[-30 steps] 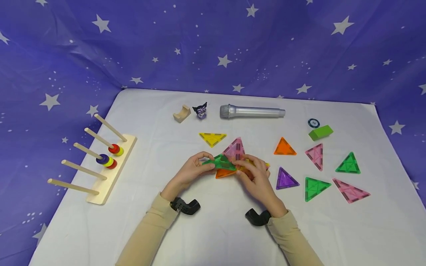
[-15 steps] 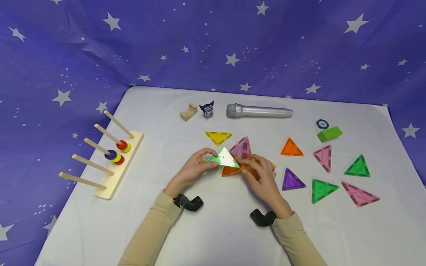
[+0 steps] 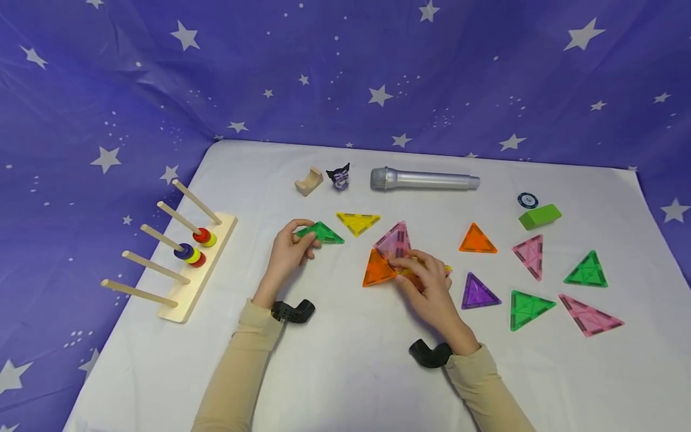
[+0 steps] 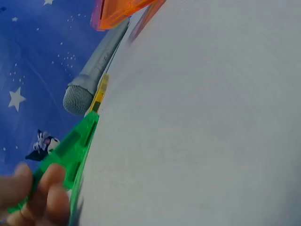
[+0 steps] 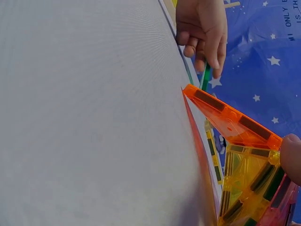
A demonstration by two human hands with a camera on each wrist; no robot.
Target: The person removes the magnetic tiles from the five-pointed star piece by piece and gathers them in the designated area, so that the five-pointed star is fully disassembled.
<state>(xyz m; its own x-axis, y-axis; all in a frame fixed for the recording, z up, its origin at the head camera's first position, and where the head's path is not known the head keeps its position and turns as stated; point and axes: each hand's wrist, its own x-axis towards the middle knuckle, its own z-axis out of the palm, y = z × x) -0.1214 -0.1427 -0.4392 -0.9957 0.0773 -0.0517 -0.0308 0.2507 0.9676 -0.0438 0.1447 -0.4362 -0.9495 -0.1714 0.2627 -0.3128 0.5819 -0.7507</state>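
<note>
My left hand (image 3: 288,255) pinches a green triangular magnetic tile (image 3: 325,233) between thumb and fingers, just left of a yellow triangular tile (image 3: 358,222) on the table. In the left wrist view the green tile (image 4: 70,151) is tilted up close over the cloth. My right hand (image 3: 430,293) grips a joined cluster of magnetic tiles at the table's middle. An orange triangle (image 3: 378,270) juts out to its left and a pink one (image 3: 391,241) points away from me. The cluster's yellow tile (image 5: 242,176) shows best in the right wrist view, partly under the fingers in the head view.
Loose triangular tiles lie to the right, among them an orange one (image 3: 477,240) and a purple one (image 3: 479,293). Behind are a silver microphone (image 3: 432,180), a small figurine (image 3: 340,178) and a green block (image 3: 540,217). A wooden peg rack (image 3: 202,276) stands left.
My left hand has carried the green tile from over the cluster off to the left, uncovering the orange tile. The right hand keeps its hold on the cluster. The head view has shifted slightly.
</note>
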